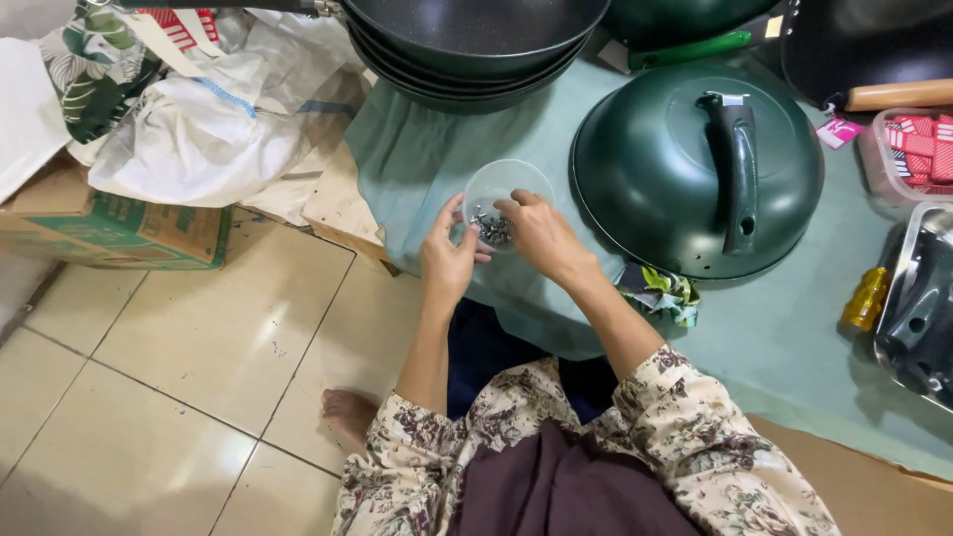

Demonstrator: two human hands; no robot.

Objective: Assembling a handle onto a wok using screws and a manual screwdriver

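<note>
1. Pale tiled floor (149,397) fills the left and lower left, bare up to a cardboard box (119,233) and crumpled white sacks (218,129) heaped at the far left.
2. To the right lies a teal cloth (437,149), spread flat; its near left edge runs diagonally from the sacks down toward the person's lap, with a strip of brown cardboard (342,213) showing under that edge.
3. Just inside that edge stands a small clear plastic cup (506,189) holding a cluster of small metal screws (493,230).
4. The left hand (449,260) is at the cup's near left side, fingers spread slightly apart and curved toward the cup wall; whether they press it I cannot tell.
5. The right hand (541,236) comes over the cup's near right rim, fingers bent together down toward the screws; whether they pinch one is hidden.
6. Close to the right of the cup sits an upturned dark green wok (655,189) with a handle (740,179) on top, leaving only a narrow lane of cloth between it and the right hand.
7. At the far edge a stack of dark pans (476,50) overhangs the cloth just beyond the cup.
8. Along the right edge are a red-filled plastic box (918,149), a metal tray (918,308) and a small golden object (866,298), well apart from the hands.
9. Open cloth remains at the near right, between the wok and the person's floral sleeve (695,437).
</note>
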